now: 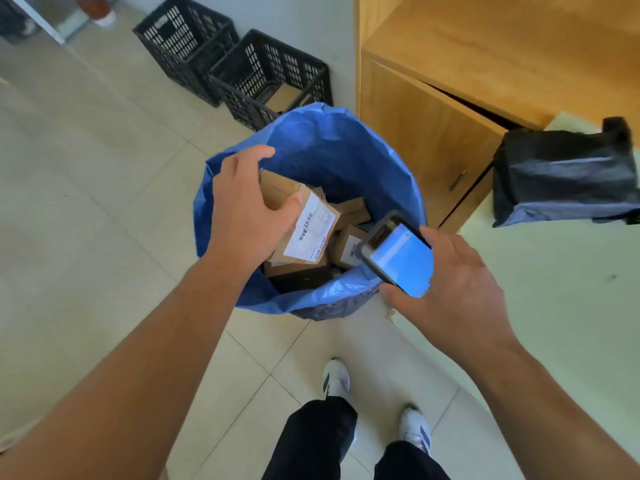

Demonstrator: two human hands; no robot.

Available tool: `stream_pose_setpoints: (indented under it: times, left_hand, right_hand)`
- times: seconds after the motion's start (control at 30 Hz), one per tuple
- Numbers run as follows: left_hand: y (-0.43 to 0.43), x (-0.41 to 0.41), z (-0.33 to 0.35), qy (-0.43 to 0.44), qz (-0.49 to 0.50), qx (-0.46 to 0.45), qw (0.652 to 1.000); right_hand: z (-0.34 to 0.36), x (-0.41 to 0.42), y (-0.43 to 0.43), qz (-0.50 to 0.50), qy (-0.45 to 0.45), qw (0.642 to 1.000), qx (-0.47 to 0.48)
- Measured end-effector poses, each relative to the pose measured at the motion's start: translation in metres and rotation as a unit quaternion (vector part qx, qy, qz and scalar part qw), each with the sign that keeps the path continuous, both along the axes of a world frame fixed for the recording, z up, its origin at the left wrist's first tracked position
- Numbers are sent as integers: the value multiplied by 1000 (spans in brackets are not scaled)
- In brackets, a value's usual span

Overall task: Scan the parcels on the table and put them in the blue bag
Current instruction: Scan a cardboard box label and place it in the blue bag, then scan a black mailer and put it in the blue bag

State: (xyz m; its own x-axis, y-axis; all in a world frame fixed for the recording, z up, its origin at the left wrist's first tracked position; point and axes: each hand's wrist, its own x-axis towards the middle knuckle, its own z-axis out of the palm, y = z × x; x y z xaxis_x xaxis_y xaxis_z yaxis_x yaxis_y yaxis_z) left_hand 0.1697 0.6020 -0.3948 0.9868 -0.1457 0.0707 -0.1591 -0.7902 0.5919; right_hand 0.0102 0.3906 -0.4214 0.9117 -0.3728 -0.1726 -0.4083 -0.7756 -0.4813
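Inside blue bag (332,147), left hand (242,216) half-hides cardboard parcel (304,216).

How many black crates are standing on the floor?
2. One crate stands by the wall at the far left; the other crate is beside it, just behind the blue bag. Others may be out of view.

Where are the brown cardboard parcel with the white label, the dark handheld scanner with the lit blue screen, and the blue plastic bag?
brown cardboard parcel with the white label (294,199): head view, on its top brown face.
dark handheld scanner with the lit blue screen (401,259): head view, mid-screen.
blue plastic bag (343,150): head view, inner far wall.
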Motion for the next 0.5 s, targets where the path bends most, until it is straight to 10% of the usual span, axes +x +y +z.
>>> stream_pose_setpoints:
  times: [0.5]
  left_hand:
    - [-109,46,-8,7,-147,13,989]
  right_hand:
    - [19,-1,-47,-99,8,995,-27]
